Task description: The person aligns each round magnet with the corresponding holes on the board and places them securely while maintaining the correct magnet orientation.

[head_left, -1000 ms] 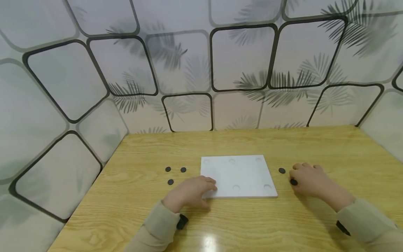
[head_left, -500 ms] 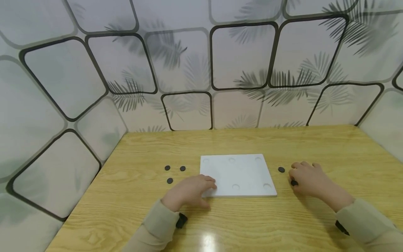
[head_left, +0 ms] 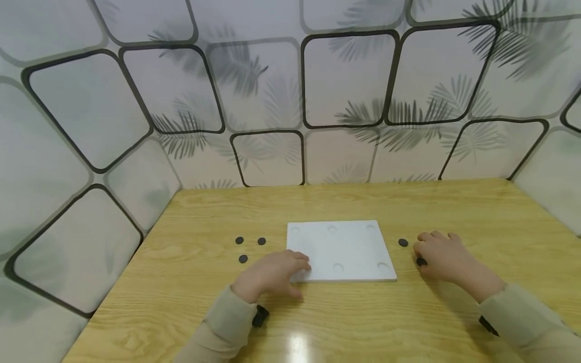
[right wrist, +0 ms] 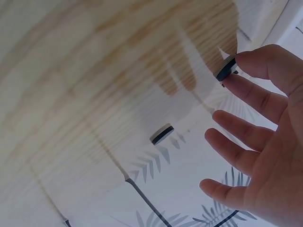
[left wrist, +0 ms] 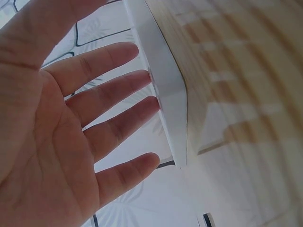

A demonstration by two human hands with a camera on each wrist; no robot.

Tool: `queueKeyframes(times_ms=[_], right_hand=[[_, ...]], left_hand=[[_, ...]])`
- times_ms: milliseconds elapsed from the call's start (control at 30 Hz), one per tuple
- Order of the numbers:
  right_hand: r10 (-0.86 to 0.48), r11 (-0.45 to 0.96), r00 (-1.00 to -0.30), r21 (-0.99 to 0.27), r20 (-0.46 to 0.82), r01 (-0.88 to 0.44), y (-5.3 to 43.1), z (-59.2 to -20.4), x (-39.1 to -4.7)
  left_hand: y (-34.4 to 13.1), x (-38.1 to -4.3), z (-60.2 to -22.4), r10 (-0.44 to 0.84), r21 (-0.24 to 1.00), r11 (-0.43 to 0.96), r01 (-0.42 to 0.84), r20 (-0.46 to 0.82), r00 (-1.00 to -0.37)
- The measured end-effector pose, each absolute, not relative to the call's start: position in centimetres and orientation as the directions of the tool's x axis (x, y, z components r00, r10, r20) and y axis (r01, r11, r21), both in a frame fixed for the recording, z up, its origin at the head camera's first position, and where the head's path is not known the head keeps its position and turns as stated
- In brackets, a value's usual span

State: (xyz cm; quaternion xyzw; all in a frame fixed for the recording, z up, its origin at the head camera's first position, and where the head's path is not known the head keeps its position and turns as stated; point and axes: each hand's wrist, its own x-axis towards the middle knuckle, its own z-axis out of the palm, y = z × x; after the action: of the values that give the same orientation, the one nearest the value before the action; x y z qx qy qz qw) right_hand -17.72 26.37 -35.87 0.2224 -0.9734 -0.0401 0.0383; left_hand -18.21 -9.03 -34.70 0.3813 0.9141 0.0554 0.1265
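A white board [head_left: 342,249] with shallow round recesses lies mid-table in the head view. My left hand [head_left: 272,275] rests on its near left corner, and the left wrist view shows straight, spread fingers [left wrist: 116,118] with some tips at the board's edge [left wrist: 165,90]. Right of the board, my right hand [head_left: 445,259] is low over the table. Its thumb and index finger pinch a small black disc [right wrist: 225,68], while the other fingers stay extended. Another black disc [head_left: 403,242] lies between the board and that hand.
Left of the board, three more black discs [head_left: 243,258] lie loose on the wooden table [head_left: 354,317]. A wall [head_left: 345,80] patterned with leaves and rounded outlines rises at the table's back and along both sides.
The head view has shifted very slightly. Both hands, the board and the loose discs keep their places relative to one another.
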Motion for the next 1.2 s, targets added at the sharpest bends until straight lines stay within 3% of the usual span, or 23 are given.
queueKeyframes(times_ms=[1200], right_hand=[[-0.435,0.897,-0.900,0.103,0.027,-0.430,26.36,-35.65,-18.22]], left_hand=[[-8.78,-18.25,-34.46,0.699,0.193,0.715,0.672,-0.188,-0.690]])
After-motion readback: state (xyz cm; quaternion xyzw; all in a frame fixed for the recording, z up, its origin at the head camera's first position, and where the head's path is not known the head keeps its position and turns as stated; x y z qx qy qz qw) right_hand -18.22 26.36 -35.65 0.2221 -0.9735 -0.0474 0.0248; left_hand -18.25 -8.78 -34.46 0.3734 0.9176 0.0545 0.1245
